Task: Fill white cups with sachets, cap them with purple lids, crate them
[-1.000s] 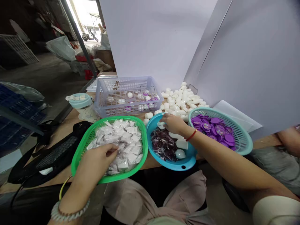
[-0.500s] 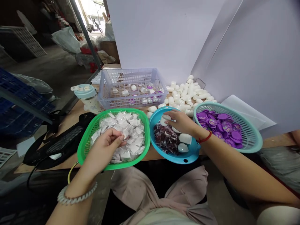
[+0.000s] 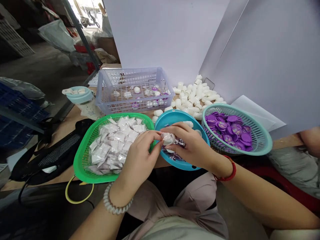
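Observation:
Over the blue bowl [image 3: 165, 116], my right hand [image 3: 193, 145] grips a small white plastic cup [image 3: 168, 138], tilted on its side with its end toward my left hand. The fingertips of my left hand [image 3: 142, 153] are pinched together at that end of the cup; what they hold, if anything, is hidden. Dark wrapped pieces [image 3: 178, 156] and several white cups lie in the bowl, partly covered by my right hand. To the left stands a green basket [image 3: 78, 156] filled with small clear-wrapped white packets [image 3: 110, 143].
A pale teal basket [image 3: 266, 141] of purple lids [image 3: 232, 130] stands at the right. Behind are a lilac crate [image 3: 112, 108] with a few pieces inside and a heap of white cups [image 3: 192, 96]. A lidded tumbler [image 3: 87, 106] and black bag [image 3: 60, 150] sit left.
My left hand has left the packets in the green basket and moved right to the cup. My right hand has brought the cup slightly left and down. The view has shifted a little.

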The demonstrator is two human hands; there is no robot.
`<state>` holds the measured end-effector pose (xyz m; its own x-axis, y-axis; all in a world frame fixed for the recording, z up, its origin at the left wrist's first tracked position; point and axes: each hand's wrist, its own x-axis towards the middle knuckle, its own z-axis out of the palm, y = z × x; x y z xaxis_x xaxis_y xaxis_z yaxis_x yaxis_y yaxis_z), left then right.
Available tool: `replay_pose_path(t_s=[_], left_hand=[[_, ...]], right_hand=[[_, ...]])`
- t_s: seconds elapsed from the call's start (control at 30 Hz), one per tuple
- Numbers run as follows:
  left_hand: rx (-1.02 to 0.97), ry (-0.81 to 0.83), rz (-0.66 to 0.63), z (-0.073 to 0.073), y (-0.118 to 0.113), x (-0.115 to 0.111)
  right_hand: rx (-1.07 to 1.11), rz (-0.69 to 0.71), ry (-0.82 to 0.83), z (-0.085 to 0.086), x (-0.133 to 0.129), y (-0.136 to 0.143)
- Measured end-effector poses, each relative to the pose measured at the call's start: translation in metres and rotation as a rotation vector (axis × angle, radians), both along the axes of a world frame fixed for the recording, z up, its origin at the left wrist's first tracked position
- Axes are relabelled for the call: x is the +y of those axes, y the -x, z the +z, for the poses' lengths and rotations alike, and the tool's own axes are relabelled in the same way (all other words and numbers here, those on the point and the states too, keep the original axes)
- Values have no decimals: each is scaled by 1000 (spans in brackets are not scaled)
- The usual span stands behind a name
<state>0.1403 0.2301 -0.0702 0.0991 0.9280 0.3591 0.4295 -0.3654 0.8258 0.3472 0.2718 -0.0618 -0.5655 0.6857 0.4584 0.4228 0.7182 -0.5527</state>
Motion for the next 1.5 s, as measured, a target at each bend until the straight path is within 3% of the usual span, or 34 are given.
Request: replay_pose_path(t_s=[0.13, 0.23, 0.3, 0.37, 0.43, 0.53, 0.63, 0.73, 0.93, 1.17, 1.23, 1.3, 1.4, 1.5], left_hand=[[-193, 53, -59, -3, -6, 0], [-501, 184, 40, -6, -12, 3], [-741, 372, 62, -7, -14, 4], [-897, 620, -26, -5, -15, 4], [-959, 765, -99, -4, -15, 4], [-946, 633, -24, -3, -11, 2], [-884, 503, 17, 0, -6, 0], [-819, 496, 4, 3, -1, -1], [-744, 529, 21, -1, 0, 2], [-667, 486, 28, -8, -5, 5], [-610, 460, 66, -10, -4, 6], [-488, 434, 104, -12, -3, 6], [-291, 398, 131, -14, -3, 6], [-311, 370, 73, -12, -9, 4]], right_hand=[[159, 51, 110, -9, 1, 3], [280, 117, 174, -16, -1, 7], [285, 148, 103, -18, -2, 7], [220, 137, 15, -19, 2, 3], [129, 123, -33, -19, 14, -4], [-50, -6, -39, -24, 41, -16], [-545, -246, -5, -36, 65, -23], [-874, -315, 16, -45, 74, -22], [-828, -388, -34, -38, 64, -19], [-957, -423, -21, -39, 60, -15], [-870, -446, -46, -32, 52, -15], [-585, -420, -88, -20, 36, -12], [57, -238, -10, -4, 4, -1], [344, -102, 79, 2, -17, 12]])
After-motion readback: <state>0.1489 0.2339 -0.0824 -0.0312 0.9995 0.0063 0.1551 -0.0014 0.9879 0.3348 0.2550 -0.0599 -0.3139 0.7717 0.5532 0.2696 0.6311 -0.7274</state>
